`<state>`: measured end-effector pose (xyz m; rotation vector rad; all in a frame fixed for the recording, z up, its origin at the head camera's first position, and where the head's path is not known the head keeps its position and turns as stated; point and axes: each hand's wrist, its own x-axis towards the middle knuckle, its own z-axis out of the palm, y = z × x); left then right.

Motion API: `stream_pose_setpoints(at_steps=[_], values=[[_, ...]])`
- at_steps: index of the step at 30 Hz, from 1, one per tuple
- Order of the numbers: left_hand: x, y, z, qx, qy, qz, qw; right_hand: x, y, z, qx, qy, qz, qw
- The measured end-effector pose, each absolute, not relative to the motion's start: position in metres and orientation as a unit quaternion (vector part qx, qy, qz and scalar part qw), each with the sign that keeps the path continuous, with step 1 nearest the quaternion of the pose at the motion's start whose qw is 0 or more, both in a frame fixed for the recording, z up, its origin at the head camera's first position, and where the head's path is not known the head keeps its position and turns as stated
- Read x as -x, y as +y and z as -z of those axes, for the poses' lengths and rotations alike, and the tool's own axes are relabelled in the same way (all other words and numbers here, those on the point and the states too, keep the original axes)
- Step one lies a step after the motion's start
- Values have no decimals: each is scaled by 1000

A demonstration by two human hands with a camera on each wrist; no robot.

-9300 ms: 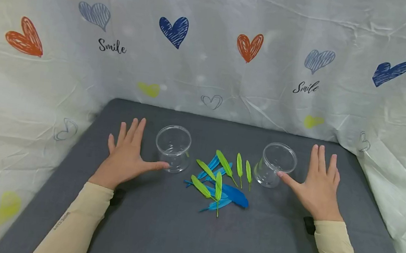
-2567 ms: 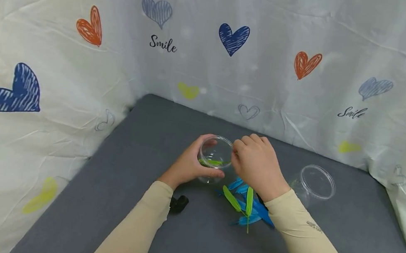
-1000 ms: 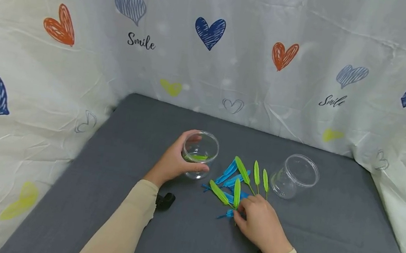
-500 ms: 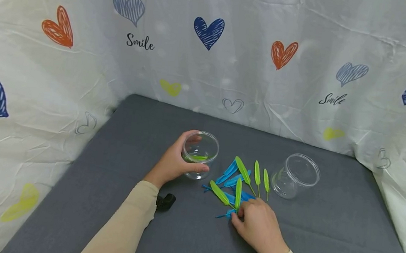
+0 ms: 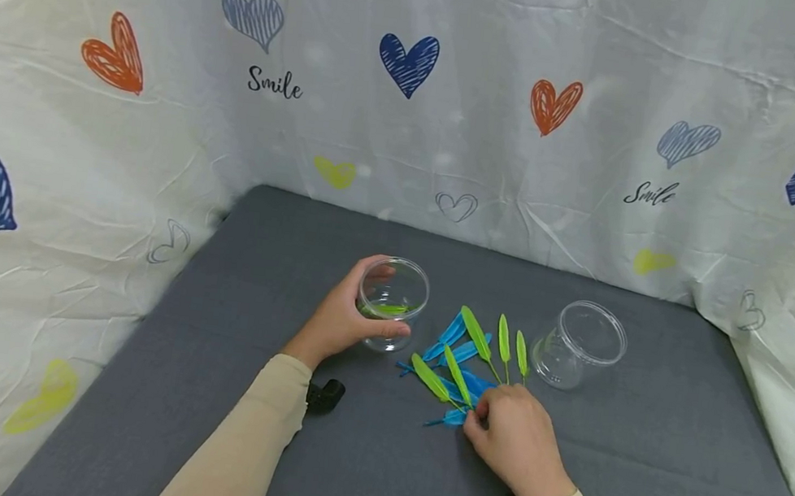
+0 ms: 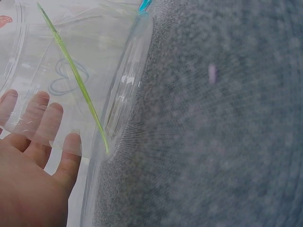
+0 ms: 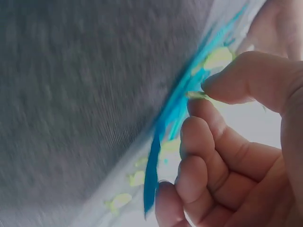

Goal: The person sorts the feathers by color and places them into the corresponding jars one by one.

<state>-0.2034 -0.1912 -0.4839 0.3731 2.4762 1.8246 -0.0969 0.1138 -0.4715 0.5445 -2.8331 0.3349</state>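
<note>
Nearest, the right hand (image 5: 511, 441) has the quill of a green feather (image 5: 456, 376) pinched between thumb and forefinger, and its blade has swung off the blue feathers (image 5: 463, 386) since half a second ago: picked out, just lifting. Soft, flat, leaf-shaped plumes on grey woven table (image 5: 270, 463). Beyond, the left hand (image 5: 337, 323) wraps a clear plastic cup (image 5: 391, 303) holding one green feather; a second cup (image 5: 579, 355) waits.

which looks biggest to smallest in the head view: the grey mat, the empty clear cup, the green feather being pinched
1. grey mat, by far the largest.
2. empty clear cup, lying tilted by the feathers.
3. green feather pinched by the right hand, thin and shorter than the cup looks.
</note>
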Motion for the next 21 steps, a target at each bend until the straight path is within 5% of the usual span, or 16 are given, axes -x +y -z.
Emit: stream_pose_setpoints(at_steps=[6, 21], values=[[204, -192, 484, -120, 801, -586, 22, 103, 121, 464, -190, -962, -121, 152], [201, -192, 479, -119, 797, -592, 22, 117, 123, 436, -177, -965, -143, 129]])
